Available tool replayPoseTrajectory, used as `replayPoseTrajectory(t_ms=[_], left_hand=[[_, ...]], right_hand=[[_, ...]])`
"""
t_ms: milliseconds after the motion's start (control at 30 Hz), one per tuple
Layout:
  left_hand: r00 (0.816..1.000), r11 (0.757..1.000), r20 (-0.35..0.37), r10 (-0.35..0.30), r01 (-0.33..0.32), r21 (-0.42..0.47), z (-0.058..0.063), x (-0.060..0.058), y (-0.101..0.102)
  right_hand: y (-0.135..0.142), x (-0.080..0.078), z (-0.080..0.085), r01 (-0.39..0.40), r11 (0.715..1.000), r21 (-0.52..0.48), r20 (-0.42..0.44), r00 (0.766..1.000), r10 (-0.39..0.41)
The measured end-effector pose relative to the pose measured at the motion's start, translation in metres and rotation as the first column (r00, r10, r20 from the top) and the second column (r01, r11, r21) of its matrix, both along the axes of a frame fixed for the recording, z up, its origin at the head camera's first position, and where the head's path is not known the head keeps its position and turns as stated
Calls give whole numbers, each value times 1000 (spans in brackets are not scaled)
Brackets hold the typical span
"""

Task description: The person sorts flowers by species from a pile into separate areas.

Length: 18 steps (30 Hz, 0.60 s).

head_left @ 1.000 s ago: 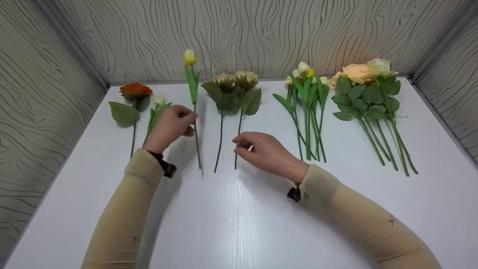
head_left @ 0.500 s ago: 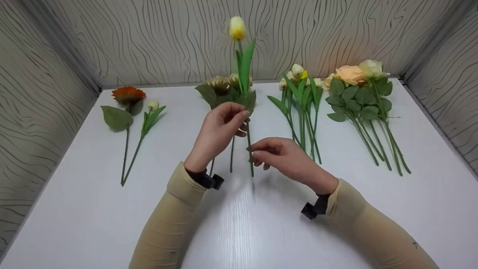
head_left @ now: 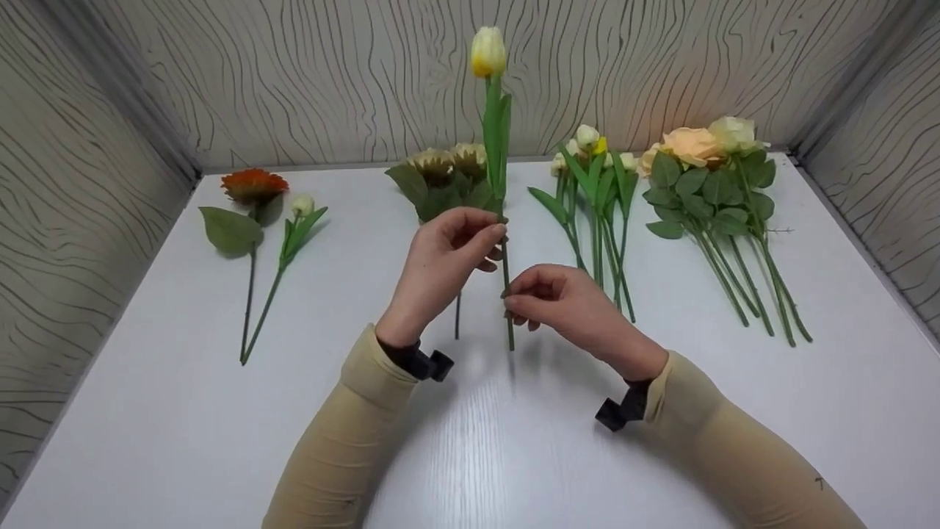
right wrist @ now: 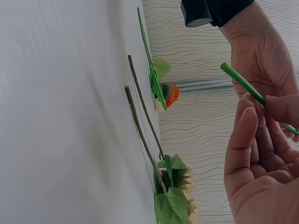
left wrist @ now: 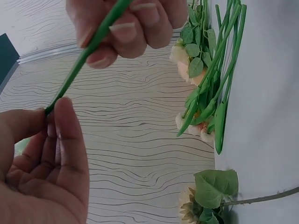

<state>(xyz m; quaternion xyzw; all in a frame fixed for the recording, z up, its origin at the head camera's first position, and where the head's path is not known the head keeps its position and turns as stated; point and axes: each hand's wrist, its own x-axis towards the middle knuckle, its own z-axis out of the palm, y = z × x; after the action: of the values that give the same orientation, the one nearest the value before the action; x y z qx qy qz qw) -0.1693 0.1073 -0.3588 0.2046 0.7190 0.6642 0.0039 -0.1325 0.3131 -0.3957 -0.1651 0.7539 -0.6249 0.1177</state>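
A yellow-and-white tulip [head_left: 488,53] is held up above the white table, its stem near upright. My left hand [head_left: 452,253] pinches the stem between thumb and fingers just below the leaves. Lower down, my right hand [head_left: 562,305] pinches the same stem near its cut end. In the left wrist view the green stem [left wrist: 77,67] runs between both hands. The right wrist view shows the stem's end [right wrist: 238,79] sticking out past the right thumb and index finger. Two cream sunflower-like flowers [head_left: 433,165] lie behind the left hand, partly hidden by it.
An orange flower [head_left: 253,187] and a white tulip [head_left: 301,206] lie at the left with stem ends meeting. Right of the hands lies a bunch of tulips [head_left: 595,176]. Peach and white roses [head_left: 698,147] lie farther right. A patterned wall [head_left: 352,81] rises behind the table [head_left: 176,411].
The left hand has carried the tulip rightward and up from beside the white tulip. The right hand has moved slightly right and now pinches the lower stem.
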Motion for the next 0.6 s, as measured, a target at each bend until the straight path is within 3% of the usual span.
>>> replayPoseTrajectory(t_ms=[233, 433, 533, 600], left_hand=[[1000, 1000, 7, -9, 9, -7, -3, 1, 3], [1000, 999, -8, -15, 15, -40, -6, 1, 6], [996, 987, -93, 18, -33, -155, -8, 2, 9], [979, 953, -203, 35, -93, -288, -11, 4, 12]], right_hand=[[1, 1, -2, 35, 998, 53, 2, 999, -35], [1, -1, -3, 69, 997, 24, -23, 997, -68], [6, -5, -3, 92, 995, 26, -39, 995, -91], [14, -10, -3, 126, 991, 36, -48, 991, -124]])
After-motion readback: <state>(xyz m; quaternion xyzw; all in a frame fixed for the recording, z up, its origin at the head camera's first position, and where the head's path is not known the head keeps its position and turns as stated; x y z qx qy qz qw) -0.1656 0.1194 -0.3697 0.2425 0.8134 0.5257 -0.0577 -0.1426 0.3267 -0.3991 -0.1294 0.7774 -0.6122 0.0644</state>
